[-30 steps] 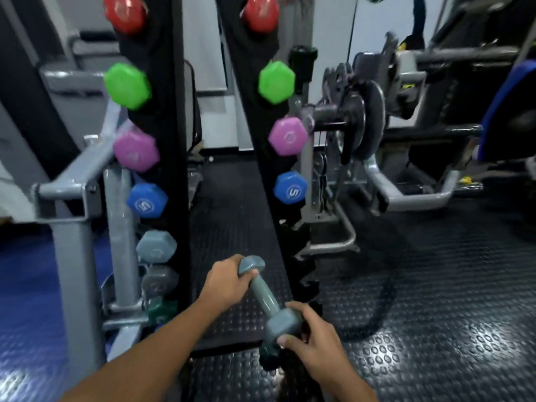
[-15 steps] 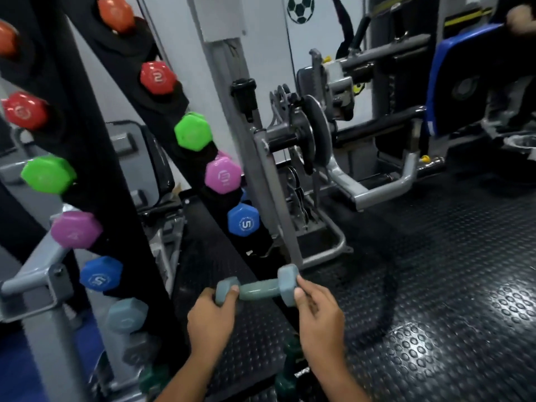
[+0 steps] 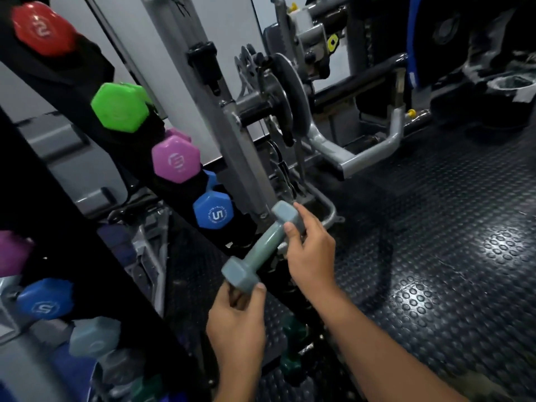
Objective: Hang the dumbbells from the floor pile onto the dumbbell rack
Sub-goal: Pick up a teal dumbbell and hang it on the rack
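Note:
A grey-blue dumbbell [image 3: 262, 246] is tilted in the air, one end low on the left and the other high on the right. My left hand [image 3: 236, 322] grips its lower head from below. My right hand [image 3: 311, 250] holds the upper head with thumb and fingers curled round it. The dumbbell is just right of the black rack [image 3: 95, 71], below the blue dumbbell marked 5 [image 3: 213, 210]. On that rack post hang a pink dumbbell [image 3: 175, 159], a green one [image 3: 120, 107] and a red one [image 3: 43, 29].
The rack's left post carries more dumbbells: blue [image 3: 43, 298], grey-blue [image 3: 94, 336] and purple [image 3: 13, 252]. A dark green dumbbell [image 3: 291, 348] sits low near the rack foot. A grey weight machine [image 3: 278, 94] stands behind. Studded black rubber floor [image 3: 449, 242] spreads to the right.
The view has shifted closer to the right rack post. The dumbbell went from level to tilted, its right end raised toward the rack while my left hand dropped under the lower head.

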`<state>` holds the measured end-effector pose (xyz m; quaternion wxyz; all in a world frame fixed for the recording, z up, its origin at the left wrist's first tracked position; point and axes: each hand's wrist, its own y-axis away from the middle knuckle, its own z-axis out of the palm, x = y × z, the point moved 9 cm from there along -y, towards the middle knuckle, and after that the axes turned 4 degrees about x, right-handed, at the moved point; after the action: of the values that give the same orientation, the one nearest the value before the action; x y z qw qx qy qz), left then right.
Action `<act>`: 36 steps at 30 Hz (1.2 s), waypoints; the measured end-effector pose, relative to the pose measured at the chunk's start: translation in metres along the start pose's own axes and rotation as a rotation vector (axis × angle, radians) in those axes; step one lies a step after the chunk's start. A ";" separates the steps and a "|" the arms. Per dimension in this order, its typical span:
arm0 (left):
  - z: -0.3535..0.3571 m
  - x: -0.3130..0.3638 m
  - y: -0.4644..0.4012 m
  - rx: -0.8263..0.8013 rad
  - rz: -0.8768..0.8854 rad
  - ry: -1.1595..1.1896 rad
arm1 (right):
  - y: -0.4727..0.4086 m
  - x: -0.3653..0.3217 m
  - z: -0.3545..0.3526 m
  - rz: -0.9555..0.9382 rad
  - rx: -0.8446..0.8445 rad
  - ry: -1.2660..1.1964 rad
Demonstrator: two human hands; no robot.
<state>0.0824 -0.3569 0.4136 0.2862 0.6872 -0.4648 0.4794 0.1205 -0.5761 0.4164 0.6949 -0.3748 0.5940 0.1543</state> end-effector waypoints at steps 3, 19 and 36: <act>0.017 -0.012 0.006 -0.036 -0.078 0.160 | -0.024 -0.001 0.021 -0.037 -0.082 0.035; 0.090 0.002 -0.023 -0.046 -0.321 0.514 | -0.113 0.051 0.143 -0.013 -0.317 -0.036; 0.085 -0.025 -0.048 -0.132 -0.252 0.277 | -0.095 0.039 0.200 -0.113 -0.714 0.123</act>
<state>0.1569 -0.3993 0.3614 0.4494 0.6472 -0.3618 0.4983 0.3351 -0.5083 0.4141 0.4907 -0.6346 0.5218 0.2901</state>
